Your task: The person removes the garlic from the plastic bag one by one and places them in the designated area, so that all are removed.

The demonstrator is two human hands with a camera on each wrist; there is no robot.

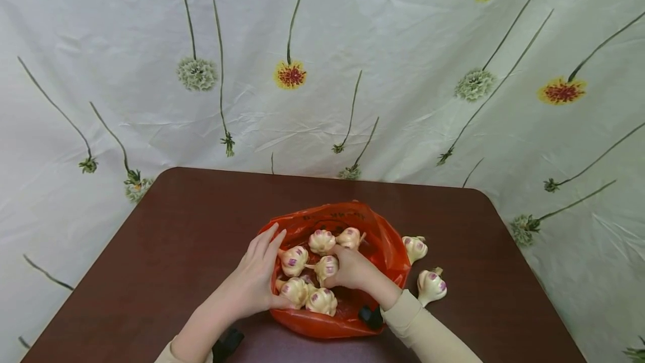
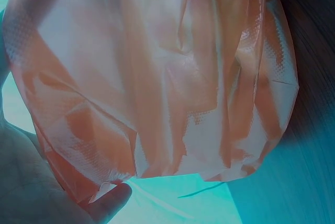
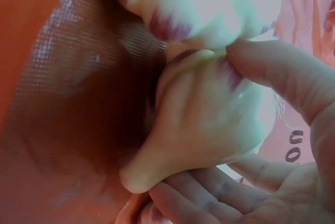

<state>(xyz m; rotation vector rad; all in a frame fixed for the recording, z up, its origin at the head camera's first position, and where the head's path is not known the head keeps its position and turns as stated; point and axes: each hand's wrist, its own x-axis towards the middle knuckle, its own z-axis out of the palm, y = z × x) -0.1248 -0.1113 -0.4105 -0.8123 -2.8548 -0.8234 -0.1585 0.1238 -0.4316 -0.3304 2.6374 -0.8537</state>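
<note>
A red plastic bag (image 1: 393, 245) stands with its mouth spread on the table, several garlic bulbs (image 1: 294, 261) inside. At its left rim is my left hand (image 1: 257, 276), fingers extended and thumb apart, touching the plastic. In the left wrist view the bag's wrinkled wall (image 2: 157, 103) fills most of the picture, and part of the hand is seen through it. My right hand (image 1: 355, 270) reaches into the bag and grips one garlic bulb (image 3: 209, 109) between thumb and fingers. Another bulb (image 3: 209, 4) touches it in the right wrist view.
Two garlic bulbs lie outside the bag on the right: one bulb (image 1: 415, 249) against its side, another bulb (image 1: 431, 286) nearer me. The dark brown table (image 1: 201, 212) ends at a flower-patterned cloth (image 1: 322, 99) hanging behind it.
</note>
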